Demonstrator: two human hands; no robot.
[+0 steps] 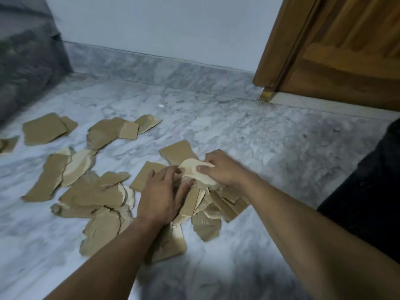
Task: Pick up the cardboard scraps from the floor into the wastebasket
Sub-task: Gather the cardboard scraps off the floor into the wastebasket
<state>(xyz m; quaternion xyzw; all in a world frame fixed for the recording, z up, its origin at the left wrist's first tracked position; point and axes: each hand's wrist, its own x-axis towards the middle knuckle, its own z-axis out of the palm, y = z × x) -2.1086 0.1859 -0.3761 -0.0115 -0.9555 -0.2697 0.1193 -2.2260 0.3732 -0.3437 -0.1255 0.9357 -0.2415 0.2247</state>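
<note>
Several torn brown cardboard scraps (93, 193) lie scattered over the grey marble floor (270, 135), from the far left to the middle. A bunched pile of scraps (218, 204) sits under both hands. My left hand (161, 195) presses down on the pile's left side, fingers closed around its edge. My right hand (223, 167) pinches a pale, peeled scrap (194, 172) on top of the pile between thumb and fingers. No wastebasket is in view.
A wooden door and frame (337, 50) stand at the back right. A white wall with a marble skirting (164, 68) runs across the back. A dark grey fabric mass (23, 61) fills the left corner. Something black (372, 187) sits at the right edge.
</note>
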